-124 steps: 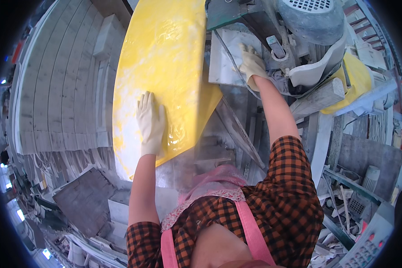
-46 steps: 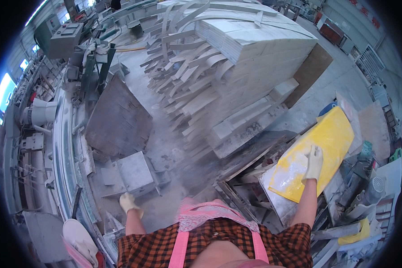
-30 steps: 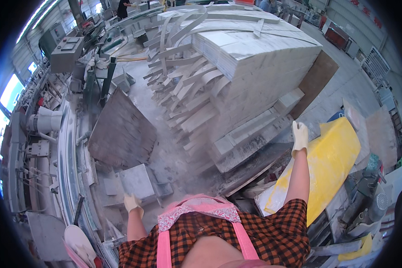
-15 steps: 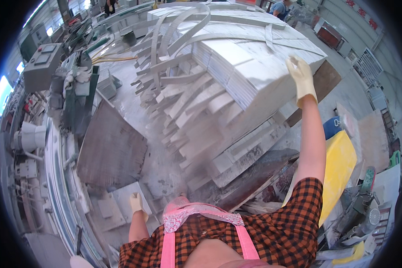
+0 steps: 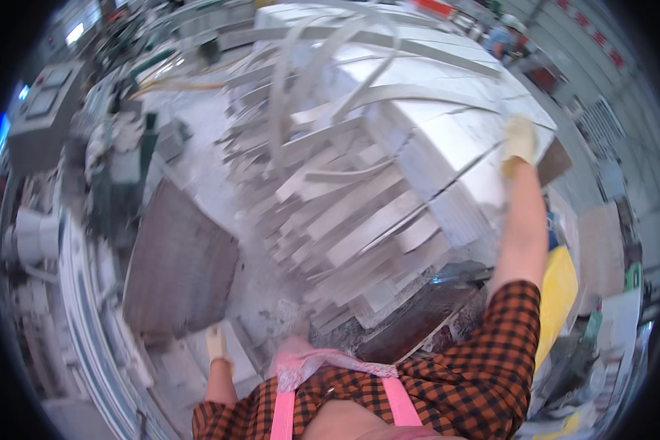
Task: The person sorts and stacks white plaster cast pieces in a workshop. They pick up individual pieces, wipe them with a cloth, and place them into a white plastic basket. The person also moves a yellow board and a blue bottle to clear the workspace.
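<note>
My right hand point(image 5: 519, 141), in a cream glove, reaches far out to the right, over the near right corner of a big stack of white slabs point(image 5: 447, 128). Its fingers are blurred but look stretched out along the slab top, with nothing visible in them. My left hand point(image 5: 217, 343), also in a cream glove, hangs low at my left side, over pale flat slabs point(image 5: 198, 359). Its fingers are too small and smeared to read. Long pale strips point(image 5: 367, 213) lie heaped against the stack's left side, and several thin curved ones point(image 5: 433, 95) rest across its top.
A brown board point(image 5: 183, 260) leans on the left, beside a machine rail point(image 5: 88, 308). Farther back stands a grey control box point(image 5: 44, 110). Dark reddish slabs point(image 5: 418, 323) lie close in front of me; a yellow sheet point(image 5: 557, 293) is on my right. Another person point(image 5: 502, 37) stands beyond the stack.
The view has shifted, and the stack sits farther right in it. My right hand has moved from the stack's right edge onto its top. My left hand stays low.
</note>
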Action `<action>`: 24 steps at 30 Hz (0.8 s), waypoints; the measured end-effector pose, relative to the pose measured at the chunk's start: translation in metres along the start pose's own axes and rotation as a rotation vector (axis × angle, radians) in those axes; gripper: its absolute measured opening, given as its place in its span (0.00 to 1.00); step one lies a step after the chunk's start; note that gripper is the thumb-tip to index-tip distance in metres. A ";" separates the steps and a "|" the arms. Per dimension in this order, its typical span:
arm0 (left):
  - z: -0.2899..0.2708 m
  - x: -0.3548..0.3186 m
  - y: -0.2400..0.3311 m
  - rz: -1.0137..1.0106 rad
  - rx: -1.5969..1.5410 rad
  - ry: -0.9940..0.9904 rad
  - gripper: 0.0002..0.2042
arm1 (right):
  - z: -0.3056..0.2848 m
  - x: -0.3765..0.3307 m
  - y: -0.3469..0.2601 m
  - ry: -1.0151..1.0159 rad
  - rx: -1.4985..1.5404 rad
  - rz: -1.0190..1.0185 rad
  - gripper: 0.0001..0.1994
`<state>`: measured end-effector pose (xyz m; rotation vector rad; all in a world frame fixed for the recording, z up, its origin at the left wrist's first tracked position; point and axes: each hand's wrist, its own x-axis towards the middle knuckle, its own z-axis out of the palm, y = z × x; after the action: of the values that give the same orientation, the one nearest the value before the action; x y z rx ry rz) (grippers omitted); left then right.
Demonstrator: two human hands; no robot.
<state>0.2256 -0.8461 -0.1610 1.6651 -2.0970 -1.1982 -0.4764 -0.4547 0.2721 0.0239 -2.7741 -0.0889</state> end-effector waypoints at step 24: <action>-0.016 -0.227 0.174 0.024 -1.414 0.223 0.14 | 0.008 -0.570 -0.157 -1.277 1.374 -1.145 0.15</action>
<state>0.1878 -0.6460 0.0414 0.9404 -0.6441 -1.6979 0.0541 -0.5952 0.0506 2.4743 -2.5169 2.0157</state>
